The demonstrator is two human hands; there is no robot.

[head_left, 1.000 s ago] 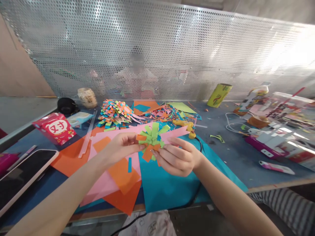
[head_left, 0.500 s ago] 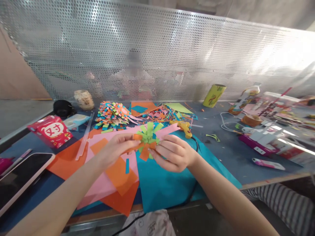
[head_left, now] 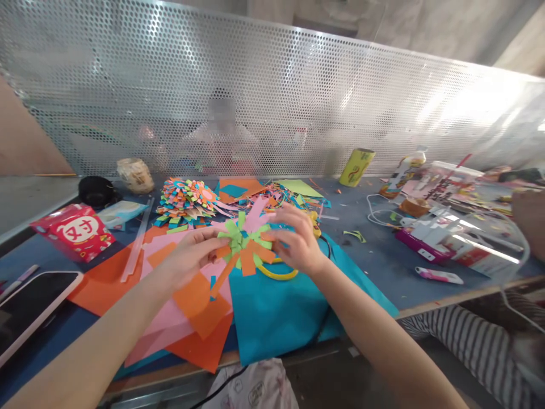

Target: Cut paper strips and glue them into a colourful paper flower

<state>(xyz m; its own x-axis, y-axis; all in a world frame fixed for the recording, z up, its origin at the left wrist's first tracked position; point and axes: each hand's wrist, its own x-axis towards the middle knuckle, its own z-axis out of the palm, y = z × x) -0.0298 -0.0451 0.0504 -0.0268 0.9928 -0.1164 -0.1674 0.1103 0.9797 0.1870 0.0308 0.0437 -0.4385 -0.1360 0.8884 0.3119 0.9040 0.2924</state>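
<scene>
A paper flower of green, orange and pink strips is held up over the papers. My left hand pinches its left edge between thumb and fingers. On the other side, my right hand has its fingers bent around the flower's right-hand strips. Below them a yellow loop shows on the blue paper sheet, the rest of it hidden. Left of that sheet lie overlapping pink and orange papers. A yellow glue gun is mostly covered by my right hand.
Behind stand a colourful paper-strip pile, scraps and a green can. A red packet and phone lie left. A cutter, purple-based box and another person's arm are at right.
The flower has turned more face-on, and its pink strip now points up. My right hand's fingers have lifted and shifted. The yellow loop and a person's arm at right have come into view.
</scene>
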